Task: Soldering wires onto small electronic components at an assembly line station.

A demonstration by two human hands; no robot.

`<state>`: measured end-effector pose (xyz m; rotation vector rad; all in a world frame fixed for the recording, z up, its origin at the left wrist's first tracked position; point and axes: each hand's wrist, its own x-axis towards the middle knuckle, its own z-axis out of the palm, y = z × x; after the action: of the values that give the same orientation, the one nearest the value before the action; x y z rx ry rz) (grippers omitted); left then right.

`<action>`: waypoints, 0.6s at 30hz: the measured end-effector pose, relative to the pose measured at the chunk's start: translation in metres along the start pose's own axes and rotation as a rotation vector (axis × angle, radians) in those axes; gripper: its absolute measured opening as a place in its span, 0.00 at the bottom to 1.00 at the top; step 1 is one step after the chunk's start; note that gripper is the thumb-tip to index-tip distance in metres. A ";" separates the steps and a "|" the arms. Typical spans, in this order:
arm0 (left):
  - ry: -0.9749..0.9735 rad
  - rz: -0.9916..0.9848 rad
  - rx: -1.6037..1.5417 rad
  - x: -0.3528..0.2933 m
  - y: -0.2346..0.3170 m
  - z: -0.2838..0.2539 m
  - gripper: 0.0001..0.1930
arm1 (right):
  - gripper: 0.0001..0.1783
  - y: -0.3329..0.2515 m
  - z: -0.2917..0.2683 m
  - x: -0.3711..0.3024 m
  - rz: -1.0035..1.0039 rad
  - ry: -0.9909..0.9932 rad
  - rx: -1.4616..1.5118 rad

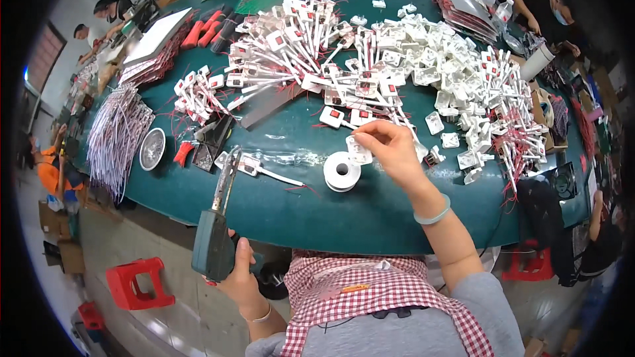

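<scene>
My left hand [242,276] is wrapped round the handle of a dark green soldering gun [213,246]. Its long metal tip points away from me over the table, beside a white switch housing [249,164] with a white lead and red wires. Between the thumb and fingers of my right hand [395,151] is a small white plastic housing piece [358,152]. Just below that piece, a white spool [334,181] stands on the green table [291,221]. Past my right fingers lie more white housings with red parts [331,116].
A heap of loose white housings [423,59] and fanned bundles of wired ones [284,46] cover the far side. Left are a metal bowl [153,149] and a stack of white leads [118,135]. Red stools [140,284] stand on the floor; other people work around the table.
</scene>
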<state>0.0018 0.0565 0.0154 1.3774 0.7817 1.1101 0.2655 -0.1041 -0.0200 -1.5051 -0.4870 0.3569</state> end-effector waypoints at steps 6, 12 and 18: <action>0.001 -0.049 0.045 -0.005 -0.004 -0.007 0.13 | 0.09 -0.005 0.015 -0.008 0.003 -0.117 -0.279; 0.031 -0.057 0.062 -0.007 -0.003 -0.001 0.13 | 0.09 0.006 0.022 -0.012 -0.031 0.020 -0.342; -0.055 -0.097 0.065 -0.002 -0.015 -0.013 0.17 | 0.14 0.007 0.029 -0.032 -0.148 0.091 -0.563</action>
<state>-0.0087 0.0614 -0.0005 1.4032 0.8427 0.9749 0.2233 -0.0954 -0.0298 -2.0037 -0.6563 0.0281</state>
